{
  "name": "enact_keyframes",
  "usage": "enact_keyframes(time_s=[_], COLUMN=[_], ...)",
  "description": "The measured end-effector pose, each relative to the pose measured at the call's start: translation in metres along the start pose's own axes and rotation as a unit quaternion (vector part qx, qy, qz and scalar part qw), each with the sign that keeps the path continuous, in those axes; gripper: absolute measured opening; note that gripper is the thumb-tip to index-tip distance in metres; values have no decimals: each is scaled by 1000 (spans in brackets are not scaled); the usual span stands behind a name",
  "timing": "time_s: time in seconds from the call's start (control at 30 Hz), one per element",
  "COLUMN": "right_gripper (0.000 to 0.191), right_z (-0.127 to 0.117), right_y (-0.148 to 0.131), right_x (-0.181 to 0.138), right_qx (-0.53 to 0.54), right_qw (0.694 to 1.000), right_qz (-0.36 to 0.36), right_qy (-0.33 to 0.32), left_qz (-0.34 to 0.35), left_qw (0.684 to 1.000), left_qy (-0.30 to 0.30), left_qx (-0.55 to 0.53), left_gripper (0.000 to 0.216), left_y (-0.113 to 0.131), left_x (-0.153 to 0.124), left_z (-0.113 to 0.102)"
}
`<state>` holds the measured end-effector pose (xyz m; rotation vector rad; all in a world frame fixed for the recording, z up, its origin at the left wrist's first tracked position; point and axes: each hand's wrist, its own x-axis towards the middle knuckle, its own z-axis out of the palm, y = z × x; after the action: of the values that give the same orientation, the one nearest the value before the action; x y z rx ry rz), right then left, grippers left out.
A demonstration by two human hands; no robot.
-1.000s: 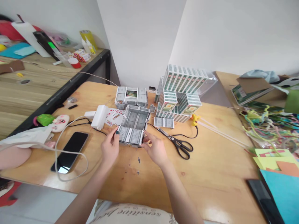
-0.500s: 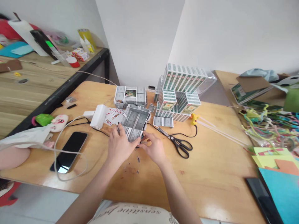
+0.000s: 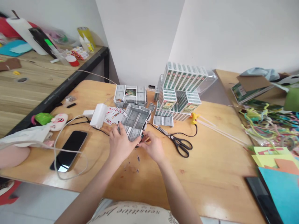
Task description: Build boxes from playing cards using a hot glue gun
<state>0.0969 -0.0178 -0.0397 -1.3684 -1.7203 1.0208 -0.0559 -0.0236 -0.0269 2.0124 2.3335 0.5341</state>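
Note:
In front of me is an open-topped box made of grey-backed playing cards (image 3: 135, 118), tilted on the table. My left hand (image 3: 121, 141) grips its near left side, thumb at the front edge and fingers along the outer wall. My right hand (image 3: 153, 145) pinches at the near right corner; what lies between those fingertips is too small to make out. Behind the box stands another card-built piece (image 3: 120, 93) with an opening in its top. Several face-up playing cards (image 3: 112, 115) lie left of the box. A folded card strip (image 3: 163, 120) lies to its right.
Black-handled scissors (image 3: 181, 144) and a yellow glue gun (image 3: 194, 118) with its cord lie right of my hands. Stacked card packs (image 3: 184, 76) rise behind. A white power strip (image 3: 98, 116), a phone (image 3: 69, 151) and a loose cable are leftward. Another person's arm (image 3: 14, 158) rests at the left edge.
Very little differs. My right fingers have shifted slightly at the box's near right corner, while my left hand keeps its hold.

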Motion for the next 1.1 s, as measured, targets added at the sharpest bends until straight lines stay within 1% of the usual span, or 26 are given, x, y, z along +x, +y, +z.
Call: enact_keyframes(time_s=[0.13, 0.23, 0.27, 0.33, 0.4, 0.43, 0.47, 0.53, 0.57, 0.63, 0.7, 0.8, 0.83, 0.9, 0.93, 1.0, 1.03, 1.07, 1.1], right_gripper=[45, 45, 42, 28, 16, 15, 18, 27, 31, 36, 35, 32, 32, 33, 34, 37, 39, 40, 40], right_z=[5, 8, 8, 7, 5, 4, 3, 3, 5, 9, 15, 21, 22, 20, 18, 15, 14, 13, 13], right_y=[5, 5, 5, 4, 2, 1, -1, -4, -5, -8, -9, -8, -7, -6, -6, -7, -7, -8, -8], right_x=[-2, -5, -6, -10, -13, -14, -15, -13, -10, -3, 5, 14, 16, 17, 17, 16, 16, 16, 16], right_qx=[4, -5, -5, 8, 59, 98, 144, 231, 262, 291, 289, 257, 244, 225, 218, 210, 207, 204, 201], right_qw=[1000, 1000, 1000, 1000, 997, 994, 989, 972, 962, 946, 939, 942, 946, 953, 955, 958, 960, 961, 963], right_qz=[16, 17, 10, -13, -28, -23, -8, 49, 82, 138, 173, 195, 196, 196, 196, 193, 188, 182, 177], right_qy=[-9, -3, -2, -12, -32, -39, -40, -21, -3, 35, 64, 90, 87, 54, 30, -11, -24, -33, -38], left_qz=[-6, -17, -22, -30, -36, -39, -43, -51, -54, -54, -48, -46, -44, -37, -32, -32, -39, -48, -58], left_qw=[1000, 1000, 1000, 999, 999, 999, 999, 998, 998, 998, 998, 996, 995, 991, 987, 973, 965, 959, 954], left_qy=[-15, -18, -18, -18, -19, -19, -20, -21, -21, -22, -24, -35, -41, -44, -40, -24, -19, -15, -10], left_qx=[5, 1, 0, -1, -3, -5, -8, -14, -18, -26, -39, -67, -81, -124, -155, -227, -258, -280, -295], left_gripper=[100, 100, 100, 101, 102, 102, 101, 100, 100, 101, 103, 108, 110, 109, 104, 80, 64, 53, 47], left_y=[1, 3, 3, 4, 5, 5, 5, 6, 5, 4, 1, -6, -10, -20, -25, -38, -43, -47, -50], left_x=[0, -1, -1, -1, -1, 0, 0, 0, 0, 0, -1, -1, -1, 1, 2, 4, 5, 6, 6], left_z=[-2, -2, -1, 0, 0, 1, 1, 1, 2, 3, 4, 5, 5, 5, 5, 6, 7, 8, 9])
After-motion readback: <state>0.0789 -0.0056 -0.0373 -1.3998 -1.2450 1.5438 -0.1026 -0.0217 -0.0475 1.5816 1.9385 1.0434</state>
